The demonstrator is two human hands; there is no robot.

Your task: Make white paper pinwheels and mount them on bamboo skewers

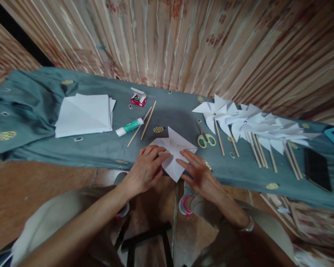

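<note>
A white paper pinwheel, partly folded, lies at the front edge of the table between my hands. My left hand is closed on its left side, thumb and fingers together at the paper; the fingertips are partly hidden. On the opposite side my right hand has its fingers stretched apart, the tips resting on the paper. Green-handled scissors lie just beyond the right hand. Past the left hand are a glue stick and two wooden sticks.
A stack of white paper is at the left, and a small red box of metal pieces stands open behind the glue. Several pinwheels on sticks overlap at the right, near a dark phone. A curtain hangs behind the cloth-covered table.
</note>
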